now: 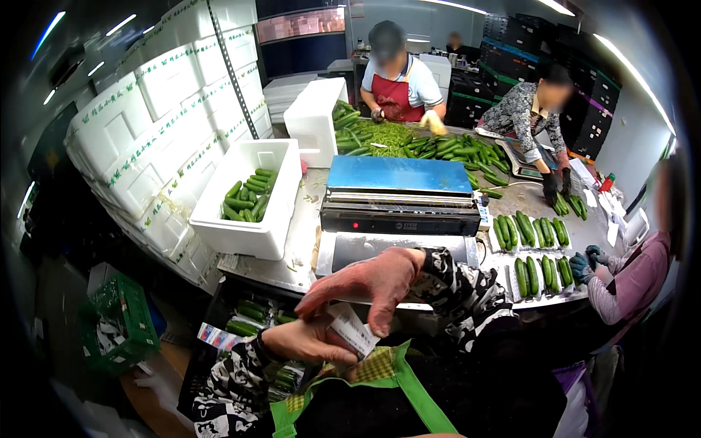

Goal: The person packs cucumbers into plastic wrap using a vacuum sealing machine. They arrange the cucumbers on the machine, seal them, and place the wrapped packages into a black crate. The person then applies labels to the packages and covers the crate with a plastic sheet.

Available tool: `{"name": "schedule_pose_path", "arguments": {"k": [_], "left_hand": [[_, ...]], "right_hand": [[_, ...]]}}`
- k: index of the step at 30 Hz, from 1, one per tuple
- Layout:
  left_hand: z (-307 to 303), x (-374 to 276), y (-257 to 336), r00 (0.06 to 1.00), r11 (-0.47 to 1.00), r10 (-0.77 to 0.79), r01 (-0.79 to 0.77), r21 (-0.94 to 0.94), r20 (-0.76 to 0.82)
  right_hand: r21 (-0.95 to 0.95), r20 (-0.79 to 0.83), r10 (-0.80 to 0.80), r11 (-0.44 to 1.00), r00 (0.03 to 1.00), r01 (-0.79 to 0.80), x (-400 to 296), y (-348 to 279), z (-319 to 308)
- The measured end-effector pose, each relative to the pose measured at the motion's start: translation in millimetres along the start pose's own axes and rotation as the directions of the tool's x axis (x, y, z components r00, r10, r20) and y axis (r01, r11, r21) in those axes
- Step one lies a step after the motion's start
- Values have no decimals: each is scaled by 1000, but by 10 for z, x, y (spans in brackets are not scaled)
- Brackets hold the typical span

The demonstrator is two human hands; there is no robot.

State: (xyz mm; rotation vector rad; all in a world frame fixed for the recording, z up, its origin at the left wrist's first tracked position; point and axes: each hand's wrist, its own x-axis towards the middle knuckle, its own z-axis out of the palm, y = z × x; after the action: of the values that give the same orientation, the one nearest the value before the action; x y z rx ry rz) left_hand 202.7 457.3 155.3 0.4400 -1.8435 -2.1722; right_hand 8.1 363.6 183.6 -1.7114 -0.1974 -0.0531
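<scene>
In front of my apron, my left hand (pixel 312 342) is closed around what looks like a small roll or stack of white printed labels (pixel 353 331). My right hand (pixel 367 279), in a reddish glove, arches over it from above. Its thumb lies at the labels' right edge, and its fingers reach towards the back of my left hand. Whether it grips a label cannot be told. Just beyond my hands stands a film-wrapping machine (pixel 400 211) with a blue top and a lit red lamp. Below my left forearm, a black crate (pixel 191 367) holds wrapped cucumbers (pixel 246 320).
A white foam box (pixel 241 235) of cucumbers stands left of the wrapper, by tall stacked foam boxes (pixel 170 98). Trayed cucumbers (pixel 528 232) line the table's right side. A green crate (pixel 118 323) sits low left. Three co-workers stand around the table, one close at right (pixel 635 274).
</scene>
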Motion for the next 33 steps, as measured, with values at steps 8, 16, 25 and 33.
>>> {"name": "schedule_pose_path", "arguments": {"k": [8,16,25,33], "left_hand": [[-22,-146,82,994,995,90,-86,-56,70],[-294,-322,-190,986,936,153,-164,-312,-61],[-533,-213,-451,989,945,94,-125,-301,-118],[-578,209,-418,979,980,-201,201,-1,16]], "right_hand": [[152,150,375,906,915,-396,-335,303,282],[219,-61,753,650,655,-727,-1770,1002,966],[-187,109,950,-269,-292,-945,-3104,1418,2284],[130,-837,270,943,477,-305,-643,587,635]]}}
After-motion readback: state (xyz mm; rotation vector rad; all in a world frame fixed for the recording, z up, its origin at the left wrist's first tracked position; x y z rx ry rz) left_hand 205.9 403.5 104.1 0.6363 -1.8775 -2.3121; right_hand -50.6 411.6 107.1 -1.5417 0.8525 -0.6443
